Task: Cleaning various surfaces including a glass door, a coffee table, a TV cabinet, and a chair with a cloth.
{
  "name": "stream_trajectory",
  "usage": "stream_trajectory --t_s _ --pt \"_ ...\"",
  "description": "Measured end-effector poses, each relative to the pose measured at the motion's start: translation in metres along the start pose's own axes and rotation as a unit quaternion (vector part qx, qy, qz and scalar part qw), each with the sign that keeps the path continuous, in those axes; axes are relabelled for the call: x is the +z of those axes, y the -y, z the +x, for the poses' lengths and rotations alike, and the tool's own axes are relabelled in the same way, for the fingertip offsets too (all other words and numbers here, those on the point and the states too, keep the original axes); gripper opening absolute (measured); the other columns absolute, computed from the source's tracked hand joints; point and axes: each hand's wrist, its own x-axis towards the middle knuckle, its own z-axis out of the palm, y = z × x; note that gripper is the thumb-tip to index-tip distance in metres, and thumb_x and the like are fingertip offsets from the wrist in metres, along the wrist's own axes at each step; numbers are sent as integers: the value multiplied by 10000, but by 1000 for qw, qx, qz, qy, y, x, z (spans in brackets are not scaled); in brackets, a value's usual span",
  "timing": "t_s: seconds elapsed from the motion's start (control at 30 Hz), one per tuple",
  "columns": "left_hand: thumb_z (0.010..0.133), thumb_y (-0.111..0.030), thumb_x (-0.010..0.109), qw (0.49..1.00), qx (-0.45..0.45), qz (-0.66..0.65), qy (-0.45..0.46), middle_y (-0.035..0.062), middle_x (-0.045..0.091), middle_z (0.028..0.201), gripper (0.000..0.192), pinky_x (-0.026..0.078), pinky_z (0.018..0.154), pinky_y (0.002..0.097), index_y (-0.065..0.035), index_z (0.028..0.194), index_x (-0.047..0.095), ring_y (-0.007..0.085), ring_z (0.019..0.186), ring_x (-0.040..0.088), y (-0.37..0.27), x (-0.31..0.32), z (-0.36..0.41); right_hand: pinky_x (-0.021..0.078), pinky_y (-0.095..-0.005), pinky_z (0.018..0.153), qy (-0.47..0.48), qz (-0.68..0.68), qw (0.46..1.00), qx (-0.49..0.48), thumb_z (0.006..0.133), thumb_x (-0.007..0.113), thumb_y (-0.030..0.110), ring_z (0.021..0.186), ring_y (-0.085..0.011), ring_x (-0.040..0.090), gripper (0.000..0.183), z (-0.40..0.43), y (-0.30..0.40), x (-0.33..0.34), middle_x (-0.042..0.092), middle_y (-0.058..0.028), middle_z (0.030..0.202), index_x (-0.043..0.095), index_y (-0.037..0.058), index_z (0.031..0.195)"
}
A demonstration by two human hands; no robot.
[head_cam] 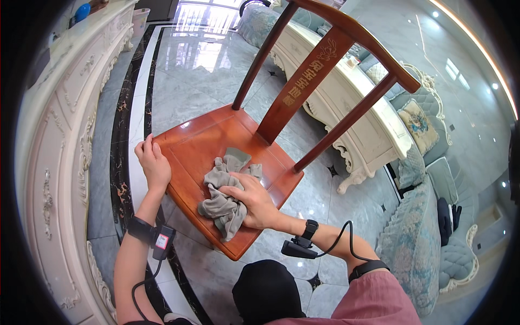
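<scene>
A reddish-brown wooden chair point(191, 142) stands before me, its seat glossy and its back facing away. Bunched on the seat is a grey cloth point(223, 203), with my right hand point(254, 201) closed around it and pressing it near the seat's middle. My left hand point(154, 162) grips the seat's left corner, fingers over the edge. The chair's flat back splat point(304, 85) bears a carved emblem and gilt writing. Black straps with small devices and cables sit on both forearms. The chair's legs are mostly hidden under the seat.
A cream carved cabinet point(61, 134) runs along the left. Beyond the chair stands a cream carved table point(345, 118). Tufted sofas with a patterned cover point(414, 243) and a cushion point(418, 126) line the right. The floor is glossy grey tile point(195, 89) with a black-and-white border.
</scene>
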Motion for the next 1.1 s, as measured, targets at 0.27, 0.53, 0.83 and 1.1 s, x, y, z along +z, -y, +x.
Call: stream_trajectory --t_s 0.27,0.53,0.83,1.1 --pt "904 -61 354 997 7 -38 -66 188 497 1095 264 369 913 372 16 1119 486 322 1035 479 -6 0 -2 349 -424 923 -7 -4 1000 9 615 643 130 1097 -390 432 498 3 4 -6 443 -204 1205 543 119 1103" --pt "903 -88 386 995 -33 -66 -69 187 505 1075 241 385 877 372 14 1102 476 312 997 500 -16 -2 1 321 -435 943 9 -13 1000 10 585 632 100 1125 -387 403 544 5 -4 -6 418 -207 1226 530 122 1119" --pt "867 -96 455 996 6 -40 -77 196 481 1011 225 390 840 384 25 1056 466 333 946 484 -14 -4 -2 235 -494 1004 77 17 997 -5 547 756 543 1204 -430 314 796 12 24 -13 366 -249 1253 506 94 1155" --pt "862 -88 457 997 -1 -31 -70 178 483 997 203 391 831 383 9 1040 471 315 933 486 -14 -12 -3 358 -444 891 -142 -122 980 67 693 681 449 1048 -365 464 567 110 -41 48 505 -212 1104 536 86 1103"
